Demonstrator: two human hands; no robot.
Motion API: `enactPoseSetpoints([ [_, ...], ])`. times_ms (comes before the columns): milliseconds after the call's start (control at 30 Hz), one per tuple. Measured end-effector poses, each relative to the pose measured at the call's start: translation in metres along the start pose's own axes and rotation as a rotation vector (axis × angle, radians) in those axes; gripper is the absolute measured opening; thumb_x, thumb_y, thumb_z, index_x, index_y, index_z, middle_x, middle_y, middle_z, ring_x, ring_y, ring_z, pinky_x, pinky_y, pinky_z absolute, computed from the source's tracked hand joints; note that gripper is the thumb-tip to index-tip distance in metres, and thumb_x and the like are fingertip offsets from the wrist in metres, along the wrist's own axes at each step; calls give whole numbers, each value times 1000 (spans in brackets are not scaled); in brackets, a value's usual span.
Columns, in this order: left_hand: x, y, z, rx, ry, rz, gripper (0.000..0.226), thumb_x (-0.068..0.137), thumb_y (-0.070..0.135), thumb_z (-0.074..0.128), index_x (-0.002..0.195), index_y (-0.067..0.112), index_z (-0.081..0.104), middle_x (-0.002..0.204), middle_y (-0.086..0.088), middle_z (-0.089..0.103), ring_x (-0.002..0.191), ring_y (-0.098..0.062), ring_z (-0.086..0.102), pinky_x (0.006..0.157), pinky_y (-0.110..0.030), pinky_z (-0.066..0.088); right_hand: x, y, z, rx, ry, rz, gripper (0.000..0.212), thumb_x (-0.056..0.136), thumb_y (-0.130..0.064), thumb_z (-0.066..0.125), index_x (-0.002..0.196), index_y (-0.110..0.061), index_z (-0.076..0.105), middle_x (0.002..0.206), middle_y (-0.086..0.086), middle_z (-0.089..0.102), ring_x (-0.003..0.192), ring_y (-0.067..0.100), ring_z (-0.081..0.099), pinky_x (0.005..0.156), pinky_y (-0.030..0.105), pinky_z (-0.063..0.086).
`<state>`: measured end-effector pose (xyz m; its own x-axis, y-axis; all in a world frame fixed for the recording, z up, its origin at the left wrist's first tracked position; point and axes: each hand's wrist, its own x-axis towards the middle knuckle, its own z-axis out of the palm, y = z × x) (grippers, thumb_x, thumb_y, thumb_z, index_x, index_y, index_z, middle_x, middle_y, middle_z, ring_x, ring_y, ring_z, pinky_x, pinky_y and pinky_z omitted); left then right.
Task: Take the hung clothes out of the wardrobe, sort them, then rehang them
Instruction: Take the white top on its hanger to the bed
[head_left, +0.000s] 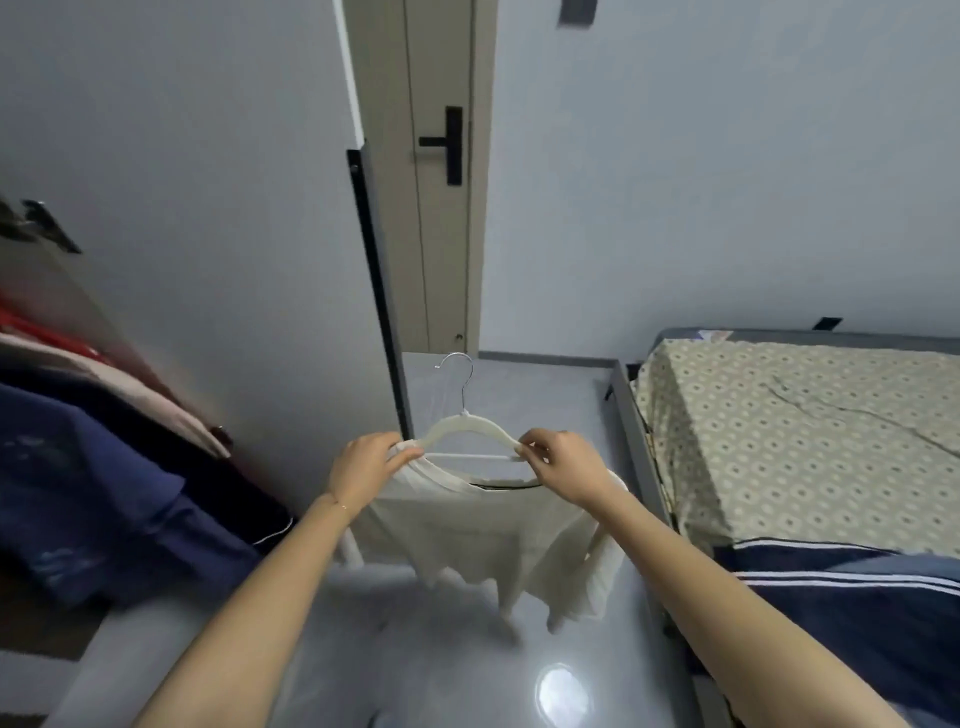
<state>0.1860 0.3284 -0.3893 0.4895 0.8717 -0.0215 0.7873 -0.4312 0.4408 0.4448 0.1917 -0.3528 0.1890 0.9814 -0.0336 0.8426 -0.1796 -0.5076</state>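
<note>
Midair beside the patterned bed (779, 441), a cream short-sleeved top (483, 540) hangs on a cream flocked hanger with a metal hook (467, 434). Left hand (366, 473) grips one shoulder end, right hand (566, 470) pinches the other (neckline sags). Seating both shoulders evenly, hanger level, looks wisest.

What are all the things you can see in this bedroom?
cream hanger with a silver metal hook: one, cream, middle, held at both ends
cream knitted top: one, cream, hanging from the hanger
hung clothes: several, navy, red and pale pink, left edge
beige wooden door: one, beige with a black handle, back centre
bed with a dotted sheet: one, beige, right
navy striped blanket: one, navy with white stripes, on the bed's near end
left hand: grips the hanger's left end
right hand: pinches the hanger's right end
</note>
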Motion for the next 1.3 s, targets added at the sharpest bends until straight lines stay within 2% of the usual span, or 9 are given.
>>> enactPoseSetpoints([
  [133, 33, 77, 26, 32, -70, 196, 46, 95, 53, 54, 62, 26, 37, 62, 5, 47, 66, -22, 47, 56, -36, 25, -38, 62, -40, 10, 105, 141, 20, 98, -33, 53, 98, -22, 70, 74, -2, 68, 73, 21, 62, 64, 37, 48],
  [267, 68, 152, 61, -3, -122, 375, 40, 95, 52, 54, 73, 20, 51, 67, 4, 53, 69, -23, 53, 56, -35, 29, -82, 118, -72, 47, 209, 290, 16, 98, -33, 53, 95, -24, 67, 73, -5, 65, 72, 19, 60, 60, 33, 42],
  [333, 86, 190, 79, -28, -161, 458, 47, 93, 60, 50, 77, 16, 55, 70, 3, 55, 70, -23, 55, 58, -36, 35, -103, 141, -86, 56, 270, 370, 15, 97, -32, 54, 98, -24, 66, 76, -6, 65, 75, 19, 60, 61, 31, 37],
  [400, 103, 230, 97, -36, -183, 558, 57, 86, 70, 42, 76, 15, 55, 67, 4, 54, 70, -24, 55, 59, -38, 40, -124, 163, -99, 71, 332, 451, 14, 96, -31, 55, 99, -24, 67, 80, -3, 69, 77, 20, 61, 64, 33, 41],
  [567, 130, 338, 141, -58, -262, 772, 35, 94, 49, 59, 71, 24, 50, 62, 9, 47, 66, -18, 48, 56, -35, 29, -175, 207, -137, 82, 444, 654, 12, 96, -29, 55, 97, -23, 65, 65, -8, 59, 65, 15, 53, 56, 30, 35],
  [833, 142, 493, 203, -77, -458, 1138, 43, 95, 53, 54, 64, 28, 36, 59, 4, 46, 58, -15, 47, 56, -37, 32, -250, 259, -184, 66, 605, 959, 13, 94, -30, 53, 86, -32, 63, 71, -7, 67, 63, 10, 57, 56, 32, 42],
  [1000, 128, 577, 231, -109, -515, 1276, 46, 95, 53, 56, 63, 26, 38, 58, 4, 46, 60, -16, 48, 57, -37, 31, -292, 276, -208, 25, 728, 1097, 12, 95, -31, 53, 89, -32, 64, 73, -15, 68, 62, 6, 57, 55, 28, 40],
  [1167, 108, 655, 258, -194, -568, 1395, 54, 85, 70, 40, 69, 20, 51, 58, 4, 49, 60, -17, 50, 55, -36, 32, -337, 295, -231, -22, 835, 1194, 13, 96, -35, 52, 94, -33, 65, 77, -15, 70, 68, 8, 62, 62, 36, 51],
  [1300, 85, 714, 278, -218, -585, 1442, 39, 94, 55, 56, 68, 27, 48, 59, 7, 48, 63, -17, 50, 52, -32, 26, -374, 322, -254, -44, 881, 1249, 11, 95, -36, 53, 90, -35, 63, 76, -16, 68, 69, 6, 60, 66, 36, 51],
])
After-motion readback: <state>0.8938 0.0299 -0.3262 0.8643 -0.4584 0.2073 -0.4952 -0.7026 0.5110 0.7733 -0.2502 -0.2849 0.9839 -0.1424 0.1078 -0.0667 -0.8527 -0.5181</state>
